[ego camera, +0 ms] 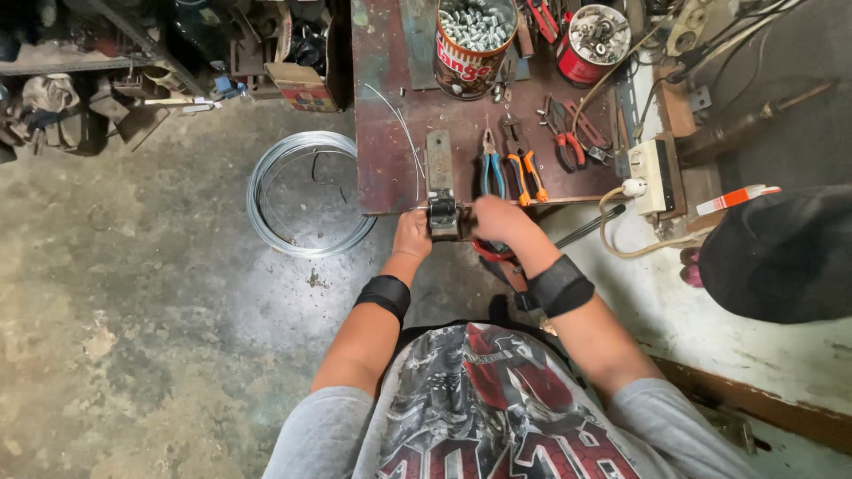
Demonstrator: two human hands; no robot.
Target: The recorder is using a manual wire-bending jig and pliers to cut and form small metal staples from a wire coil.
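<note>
One coil of grey wire (311,193) is seen lying on the concrete floor at the left, beside the rusty worktable (382,133). At the table's near edge, a small metal vise (442,213) is flanked by both hands: the left hand (412,234) is curled closed against it, and the right hand (499,220) is closed around red-handled pliers (490,253). Further pliers (524,164) are laid out just behind.

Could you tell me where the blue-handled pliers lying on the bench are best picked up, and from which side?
Probably by the two blue handles, from the near bench edge. The blue-handled pliers lie flat with jaws pointing away and handles toward the person, close beside the orange-handled pliers. The right hand is nearest; a pinch from above over both handles should clear the neighbouring tool.
</note>
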